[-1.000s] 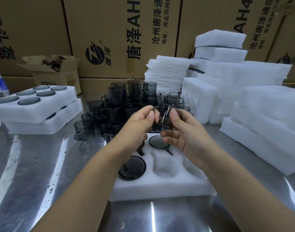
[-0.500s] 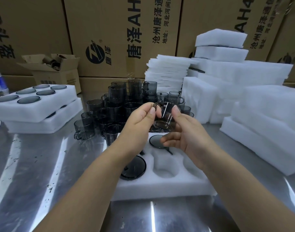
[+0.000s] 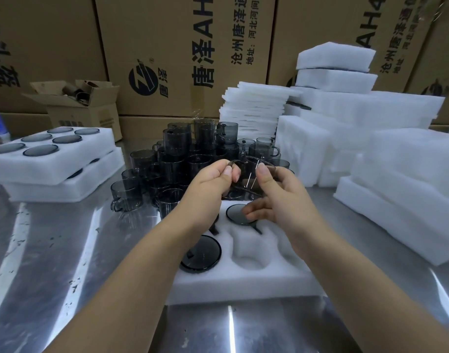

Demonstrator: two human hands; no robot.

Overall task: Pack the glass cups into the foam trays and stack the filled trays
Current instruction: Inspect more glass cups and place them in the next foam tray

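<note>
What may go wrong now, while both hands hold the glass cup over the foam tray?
1. The left hand and right hand only pinch the glass cup above the foam tray; it may slip and hit a seated cup.
2. The pile of loose cups stands right behind the hands; a bump may topple it onto the metal table.
</note>
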